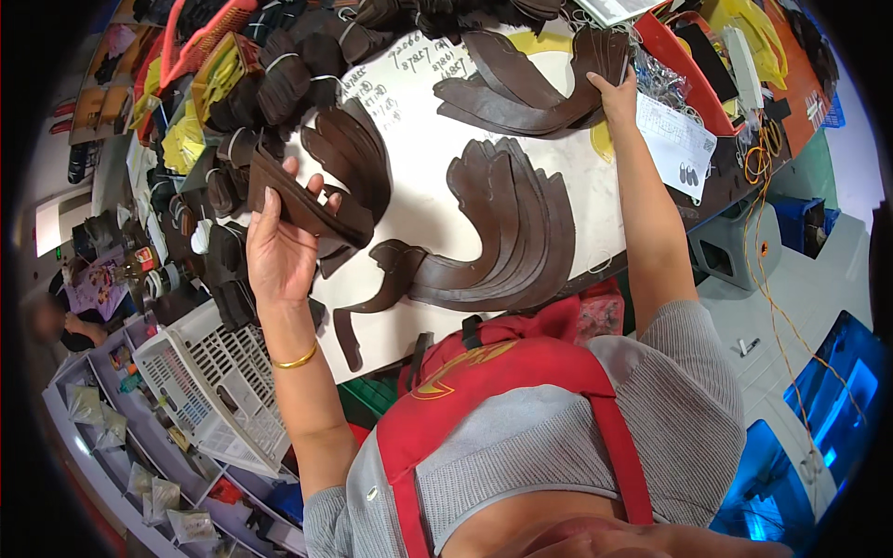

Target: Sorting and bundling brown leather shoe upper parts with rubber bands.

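Left hand (284, 256): fingers gripping dark strips (298, 208)
Right hand (617, 98): fingers clasping curved brown stack (535, 116)
Table (419, 181): fanned brown pieces (521, 256)

A grey stool (755, 240) stands right, compartmented shelving (80, 453) lower left.

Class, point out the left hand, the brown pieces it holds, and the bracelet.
Left hand (283, 261), head view: palm.
Held brown pieces (301, 202), head view: middle of the edges.
Bracelet (296, 362), head view: middle of the band.
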The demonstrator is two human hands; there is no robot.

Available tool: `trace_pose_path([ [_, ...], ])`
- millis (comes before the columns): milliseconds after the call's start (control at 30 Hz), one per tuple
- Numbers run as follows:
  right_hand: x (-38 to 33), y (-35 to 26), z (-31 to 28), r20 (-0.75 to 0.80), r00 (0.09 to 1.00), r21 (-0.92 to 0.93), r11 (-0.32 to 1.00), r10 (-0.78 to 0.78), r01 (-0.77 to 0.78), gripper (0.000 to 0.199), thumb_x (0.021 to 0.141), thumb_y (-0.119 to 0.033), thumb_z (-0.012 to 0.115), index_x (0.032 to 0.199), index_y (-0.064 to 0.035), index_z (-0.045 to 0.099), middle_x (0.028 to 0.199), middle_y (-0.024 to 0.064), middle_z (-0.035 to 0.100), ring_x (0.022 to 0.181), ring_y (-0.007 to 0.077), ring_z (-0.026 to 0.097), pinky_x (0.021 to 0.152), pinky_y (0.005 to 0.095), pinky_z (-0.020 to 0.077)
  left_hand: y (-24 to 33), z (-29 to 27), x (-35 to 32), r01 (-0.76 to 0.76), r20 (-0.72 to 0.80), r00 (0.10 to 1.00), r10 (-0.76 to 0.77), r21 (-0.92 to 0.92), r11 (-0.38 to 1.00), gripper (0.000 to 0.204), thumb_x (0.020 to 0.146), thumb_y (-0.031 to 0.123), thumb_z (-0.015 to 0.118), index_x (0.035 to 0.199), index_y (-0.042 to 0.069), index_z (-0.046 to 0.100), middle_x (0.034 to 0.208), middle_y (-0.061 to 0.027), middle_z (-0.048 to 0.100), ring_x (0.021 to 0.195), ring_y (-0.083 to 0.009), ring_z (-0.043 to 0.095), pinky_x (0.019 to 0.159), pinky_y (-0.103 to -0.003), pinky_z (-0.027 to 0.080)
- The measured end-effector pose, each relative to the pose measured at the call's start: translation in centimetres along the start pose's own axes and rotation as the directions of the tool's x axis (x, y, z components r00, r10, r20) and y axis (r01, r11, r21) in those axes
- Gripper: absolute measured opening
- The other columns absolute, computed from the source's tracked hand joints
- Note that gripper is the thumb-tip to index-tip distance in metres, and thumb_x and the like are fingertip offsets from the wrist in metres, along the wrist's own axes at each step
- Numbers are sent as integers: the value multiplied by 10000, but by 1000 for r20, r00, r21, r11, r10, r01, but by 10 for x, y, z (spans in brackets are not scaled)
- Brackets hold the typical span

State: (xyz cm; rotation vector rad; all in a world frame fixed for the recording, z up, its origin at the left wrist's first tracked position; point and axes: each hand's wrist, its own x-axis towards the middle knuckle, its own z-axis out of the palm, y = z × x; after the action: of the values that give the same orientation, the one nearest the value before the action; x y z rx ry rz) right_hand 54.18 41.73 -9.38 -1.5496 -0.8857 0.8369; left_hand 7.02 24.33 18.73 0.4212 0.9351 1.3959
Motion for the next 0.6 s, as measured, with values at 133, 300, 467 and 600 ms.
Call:
trace_pose_path([
  [133,-22,-48,4,-17,1000,-460,888,3,-11,963,697,-344,813,1427,34,312,1299,222,569,1173,336,578,1003,376,431,-7,9,-7,77,-53,996,-69,149,986,306,1016,188,470,1277,29,471,1228,-137,604,982,-298,674,774,-479,608],
  [300,-38,-86,8,-51,999,-785,618,13,-48,927,711,-416,800,1429,-39,353,1328,187,560,1197,350,561,996,429,440,-16,11,-22,123,-109,989,-105,179,976,262,1000,163,488,1222,25,501,1123,-142,631,857,-286,696,634,-397,612],
  [467,-123,-169,30,350,934,-261,965,68,28,440,842,-322,702,1160,-26,632,1022,123,691,970,266,646,866,351,510,-7,24,-75,247,-126,969,-214,403,881,279,975,149,495,1183,-36,474,989,-166,620,726,-267,690,559,-341,574],
  [600,-291,-238,90,992,-19,-113,827,123,-551,369,921,-333,637,1045,13,659,924,93,696,819,129,651,680,267,524,-3,34,-155,446,-276,894,-352,593,670,334,980,130,507,1259,-30,416,961,-131,630,717,-199,677,612,-288,548],
])
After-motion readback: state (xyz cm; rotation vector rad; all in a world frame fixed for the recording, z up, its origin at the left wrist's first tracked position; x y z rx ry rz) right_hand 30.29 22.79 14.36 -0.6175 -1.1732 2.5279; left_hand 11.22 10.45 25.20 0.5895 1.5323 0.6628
